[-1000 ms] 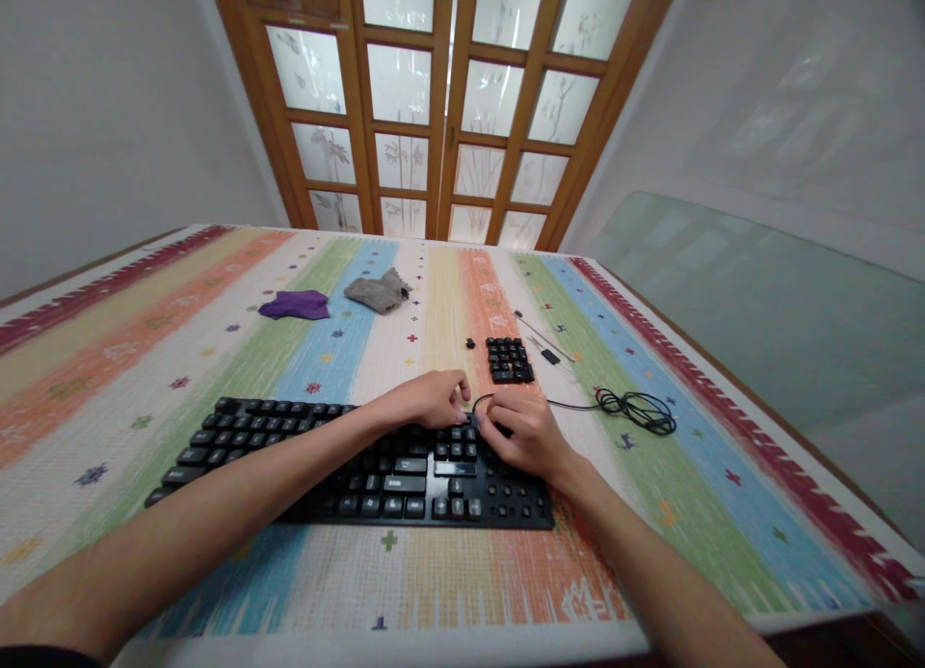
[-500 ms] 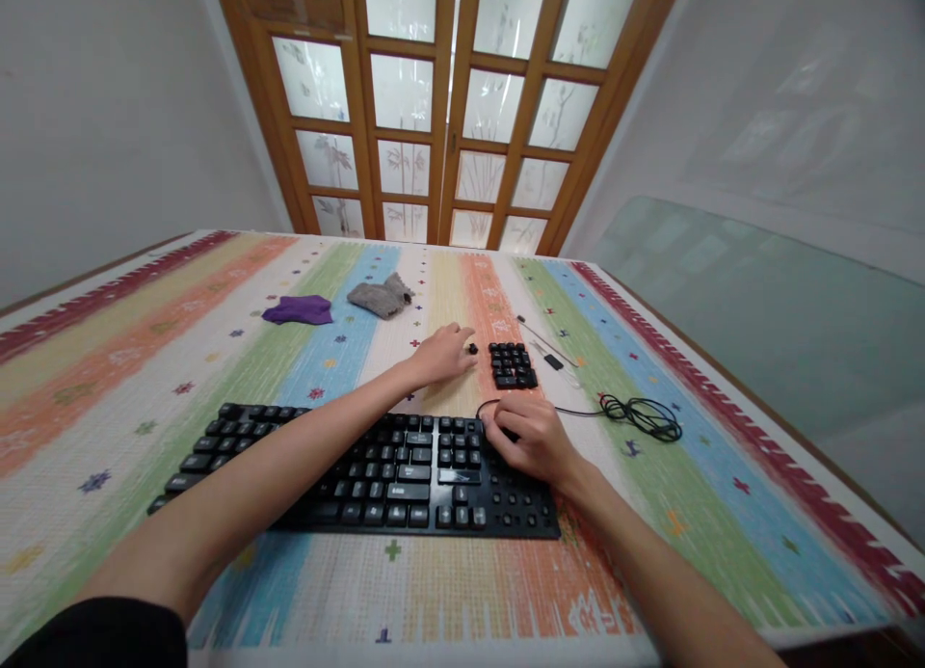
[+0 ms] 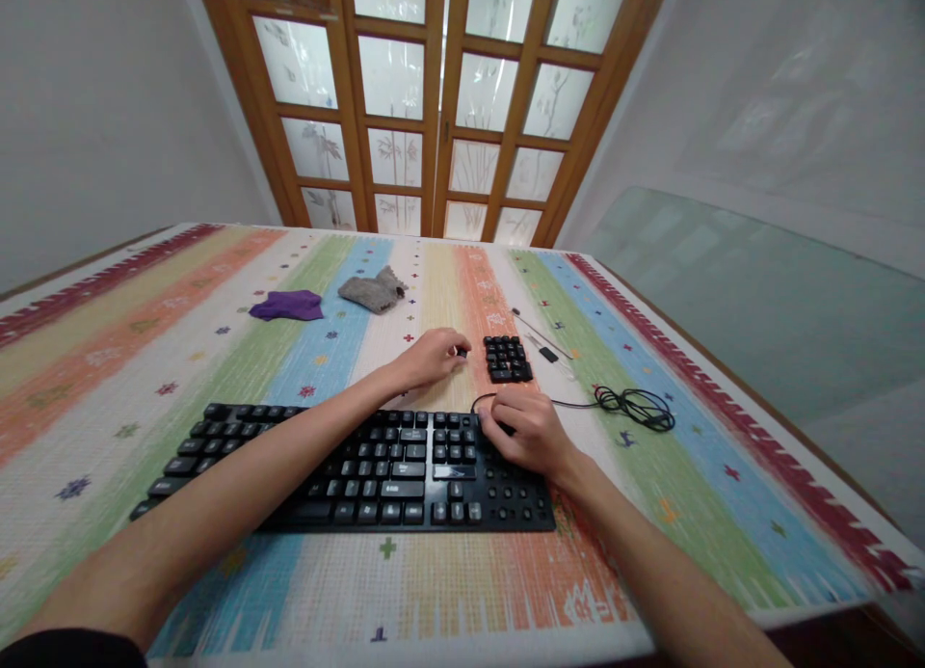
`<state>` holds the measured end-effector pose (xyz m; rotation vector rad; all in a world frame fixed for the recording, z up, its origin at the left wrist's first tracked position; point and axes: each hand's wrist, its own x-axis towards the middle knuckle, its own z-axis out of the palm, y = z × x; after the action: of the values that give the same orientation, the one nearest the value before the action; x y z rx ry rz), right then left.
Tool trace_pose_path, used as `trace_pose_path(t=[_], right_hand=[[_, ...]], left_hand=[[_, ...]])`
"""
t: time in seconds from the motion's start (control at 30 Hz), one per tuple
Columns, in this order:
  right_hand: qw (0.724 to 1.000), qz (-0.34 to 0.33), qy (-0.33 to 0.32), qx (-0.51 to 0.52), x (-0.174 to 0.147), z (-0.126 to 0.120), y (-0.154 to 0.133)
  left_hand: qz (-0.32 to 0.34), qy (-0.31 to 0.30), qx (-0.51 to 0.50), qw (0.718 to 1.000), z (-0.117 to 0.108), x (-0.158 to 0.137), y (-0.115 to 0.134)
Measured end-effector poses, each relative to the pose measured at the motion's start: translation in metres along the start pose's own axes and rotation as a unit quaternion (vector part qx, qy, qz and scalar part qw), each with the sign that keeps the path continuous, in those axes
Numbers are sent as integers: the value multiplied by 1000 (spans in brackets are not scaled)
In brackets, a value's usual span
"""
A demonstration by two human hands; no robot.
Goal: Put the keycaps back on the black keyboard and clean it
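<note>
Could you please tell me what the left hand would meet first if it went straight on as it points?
Beyond the small black keycap at the left hand, probably the group of loose black keycaps, though height and exact heading are unclear.

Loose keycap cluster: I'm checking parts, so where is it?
In the head view, the keycap cluster lies just right of centre, beyond the right hand and right of the left hand.

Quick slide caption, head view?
Left hand pinching a single keycap near the grouped keycaps; right hand at the right end of the keyboard.
</note>
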<state>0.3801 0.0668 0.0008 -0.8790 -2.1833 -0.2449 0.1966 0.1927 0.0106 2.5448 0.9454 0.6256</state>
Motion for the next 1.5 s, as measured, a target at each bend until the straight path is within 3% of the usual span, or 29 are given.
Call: trace_pose_path(t=[0.23,0.37,0.67,0.87,1.13,1.5], right_hand=[[1000,1,21,6,-1,0,0],[1000,2,25,8,-1,1,0],[1000,4,25,7,-1,1,0],[1000,-1,22,22,1,-1,-1],[995,16,-19,100,-2,-1,-5],[983,44,-83,156,-3,0,-3]], left_hand=[[44,-16,-70,996,-16,-57,33],[45,-32,-97,994,-18,-73,48],[31,-36,-93,995,-9,-77,57],[-24,-21,-126,992,-4,-78,54],[-36,-11,-218,975,2,-79,52],[-20,-17,-200,979,-1,-80,53]])
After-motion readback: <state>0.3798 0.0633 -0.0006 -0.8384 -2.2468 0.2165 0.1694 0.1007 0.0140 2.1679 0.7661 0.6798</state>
